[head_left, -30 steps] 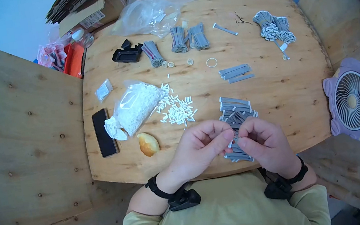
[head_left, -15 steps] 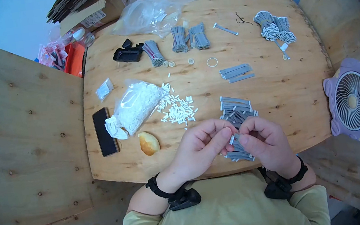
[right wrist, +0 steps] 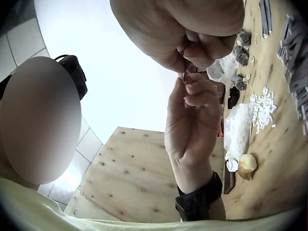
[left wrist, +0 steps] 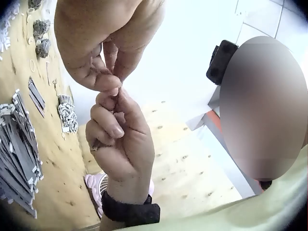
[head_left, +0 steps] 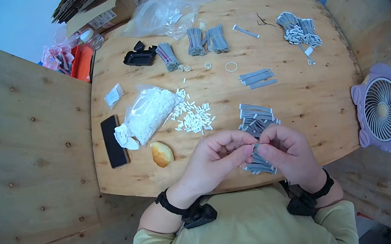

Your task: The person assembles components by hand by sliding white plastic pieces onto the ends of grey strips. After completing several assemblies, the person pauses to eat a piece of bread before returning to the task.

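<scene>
Low over the front of the table, my two hands meet fingertip to fingertip. Between thumb and finger, my right hand (head_left: 290, 154) pinches a short grey flat ribbon cable (head_left: 256, 148). My left hand (head_left: 215, 163) pinches its end from the other side; the fingertips hide most of that end. Beneath and behind the hands lies a pile of grey ribbon cables (head_left: 256, 111) with white end connectors. Both wrist views show the fingertips pressed together, with the right hand (left wrist: 126, 139) and the left hand (right wrist: 193, 120) each seen from across.
Small white plastic pieces (head_left: 197, 118) lie scattered beside a clear bag (head_left: 150, 113) full of them. A bread roll (head_left: 162, 155) and a phone (head_left: 114, 142) are at the left. Farther back are bundled cables (head_left: 217, 39); a purple fan (head_left: 382, 108) stands at the right edge.
My fingertips have shifted slightly around the cable. The white connector that showed by my left thumb is now covered, and more of the grey cable shows by the right thumb.
</scene>
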Demonstrator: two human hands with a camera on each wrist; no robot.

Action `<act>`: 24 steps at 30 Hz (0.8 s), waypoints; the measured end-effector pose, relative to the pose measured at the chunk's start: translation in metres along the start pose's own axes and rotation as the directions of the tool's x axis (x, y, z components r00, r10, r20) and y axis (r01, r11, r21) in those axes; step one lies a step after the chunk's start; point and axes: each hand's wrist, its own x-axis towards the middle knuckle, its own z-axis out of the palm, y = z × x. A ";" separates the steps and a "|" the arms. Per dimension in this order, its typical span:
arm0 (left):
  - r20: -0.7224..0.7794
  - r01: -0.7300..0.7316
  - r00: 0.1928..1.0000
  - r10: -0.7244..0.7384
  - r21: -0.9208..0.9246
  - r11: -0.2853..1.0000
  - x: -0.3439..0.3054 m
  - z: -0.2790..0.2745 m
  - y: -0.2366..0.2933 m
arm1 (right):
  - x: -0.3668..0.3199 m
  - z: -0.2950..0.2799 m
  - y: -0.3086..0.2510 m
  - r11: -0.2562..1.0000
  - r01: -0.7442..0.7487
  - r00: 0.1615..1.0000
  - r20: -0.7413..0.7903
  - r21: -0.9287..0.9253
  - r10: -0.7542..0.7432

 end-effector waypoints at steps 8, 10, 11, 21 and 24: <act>0.017 0.120 0.993 -0.121 -0.292 0.949 0.000 -0.009 -0.002 | 0.005 -0.003 -0.002 0.997 0.072 0.989 0.127 0.041 -0.077; 0.037 0.136 0.991 -0.131 -0.315 0.939 0.001 -0.008 -0.003 | 0.005 -0.003 -0.003 0.998 0.054 0.990 0.126 0.031 -0.057; 0.042 0.143 0.990 -0.137 -0.318 0.937 0.001 -0.008 -0.003 | 0.004 -0.003 -0.003 0.998 0.046 0.991 0.122 0.031 -0.050; 0.056 0.129 0.992 -0.117 -0.309 0.942 0.000 -0.009 -0.005 | 0.006 0.000 -0.001 0.999 0.049 0.994 0.101 -0.012 -0.048; 0.052 0.123 0.992 -0.112 -0.306 0.944 -0.001 -0.010 -0.006 | 0.006 0.000 0.000 0.996 0.072 0.995 0.079 -0.046 -0.068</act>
